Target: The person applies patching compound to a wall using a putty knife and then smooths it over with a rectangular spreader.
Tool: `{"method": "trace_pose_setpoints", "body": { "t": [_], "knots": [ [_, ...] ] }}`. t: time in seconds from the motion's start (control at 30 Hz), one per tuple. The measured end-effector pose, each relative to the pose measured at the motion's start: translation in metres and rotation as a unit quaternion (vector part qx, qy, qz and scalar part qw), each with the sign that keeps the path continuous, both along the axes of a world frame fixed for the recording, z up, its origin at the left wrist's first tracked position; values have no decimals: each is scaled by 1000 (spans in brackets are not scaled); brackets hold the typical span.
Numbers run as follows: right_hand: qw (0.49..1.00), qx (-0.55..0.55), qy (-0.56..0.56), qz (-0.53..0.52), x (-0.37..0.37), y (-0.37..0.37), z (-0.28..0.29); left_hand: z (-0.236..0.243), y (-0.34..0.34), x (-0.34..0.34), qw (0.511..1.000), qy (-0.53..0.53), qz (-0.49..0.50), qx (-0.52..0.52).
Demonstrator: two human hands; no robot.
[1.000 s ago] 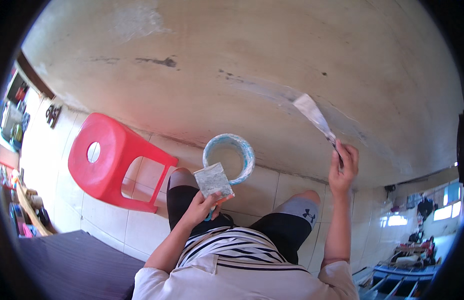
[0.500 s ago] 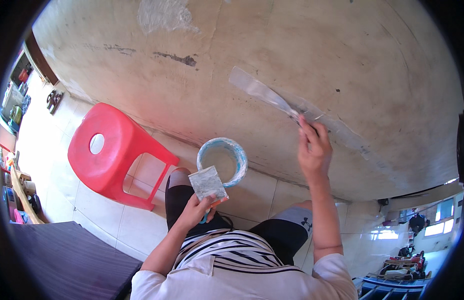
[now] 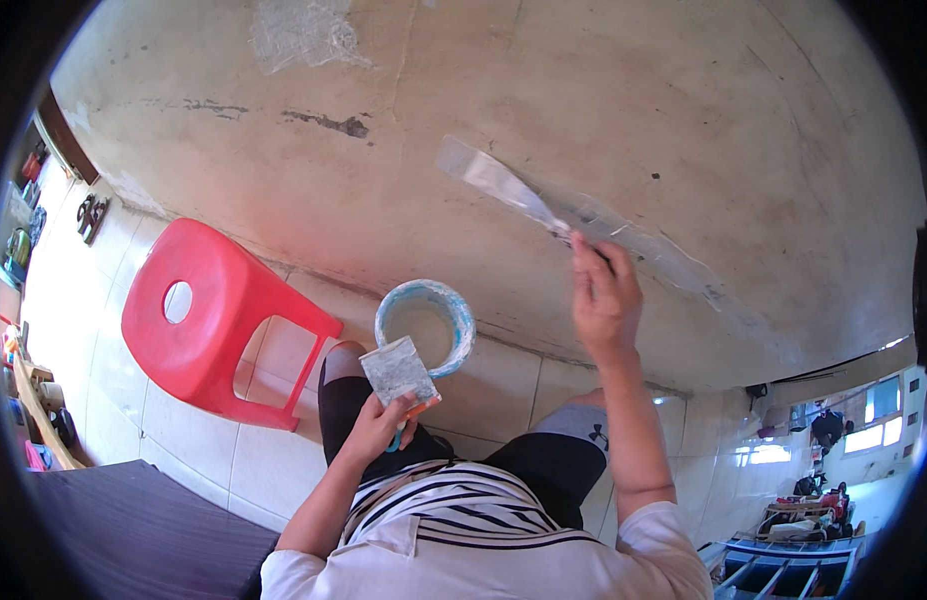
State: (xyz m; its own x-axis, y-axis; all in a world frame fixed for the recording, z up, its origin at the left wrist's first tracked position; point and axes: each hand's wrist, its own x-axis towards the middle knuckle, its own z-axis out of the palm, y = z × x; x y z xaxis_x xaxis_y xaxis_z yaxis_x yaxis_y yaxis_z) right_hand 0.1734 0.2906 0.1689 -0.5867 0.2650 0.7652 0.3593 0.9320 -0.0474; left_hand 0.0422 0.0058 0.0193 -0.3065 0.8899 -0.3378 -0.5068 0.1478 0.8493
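Note:
My right hand (image 3: 603, 295) is raised against the beige wall (image 3: 583, 110) and grips a putty knife (image 3: 503, 185), its wide blade pressed to the wall and pointing up-left. A pale smeared streak (image 3: 663, 255) runs down-right from the blade. My left hand (image 3: 378, 425) sits over my knee and holds a small square trowel (image 3: 395, 368) coated in grey filler. A round blue-rimmed bucket (image 3: 425, 325) stands on the floor at the wall's foot, just beyond the trowel.
A red plastic stool (image 3: 208, 320) stands to my left on the white tiled floor (image 3: 113, 400). A dark mat (image 3: 113, 530) lies at lower left. A rough patch (image 3: 308, 30) and dark marks (image 3: 328, 122) show on the wall.
My right hand has swept the putty knife leftward and upward along the wall, leaving a streak behind. The left hand stays over the knee with the trowel.

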Motion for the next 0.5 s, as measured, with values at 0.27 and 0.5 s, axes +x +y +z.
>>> {"method": "trace_pose_setpoints", "body": {
  "t": [0.27,0.5],
  "knots": [
    [998,-27,31,-44,124,18,-5,-3,10,2,1000,-14,4,24],
    [1000,-9,-4,-19,49,-3,-25,1,3,1,1000,-2,-2,14]
  ]
}}
